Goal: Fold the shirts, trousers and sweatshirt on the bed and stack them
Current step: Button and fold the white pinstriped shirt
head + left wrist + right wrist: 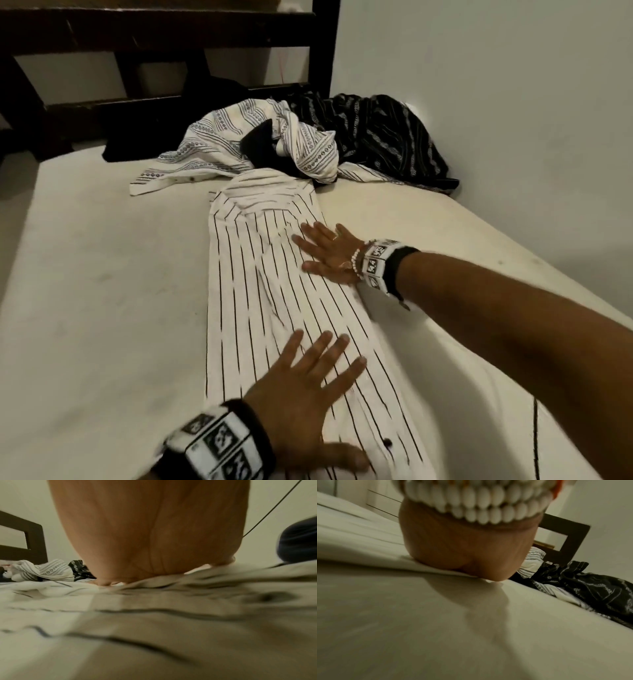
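A white shirt with thin black stripes (260,291) lies folded into a long narrow strip down the middle of the bed (102,291), collar at the far end. My left hand (308,387) presses flat on its near part, fingers spread. My right hand (325,253) lies flat on its far right edge, fingers straight. Both wrist views show only a palm heel on cloth: my left hand (145,534) on the striped shirt (154,615), my right hand (462,550) at the shirt's edge.
At the head of the bed lies a crumpled heap: a white patterned shirt (219,144), a black patterned garment (383,137) and dark cloth (263,140). A dark wooden headboard (154,34) stands behind. A white wall (479,102) runs along the right.
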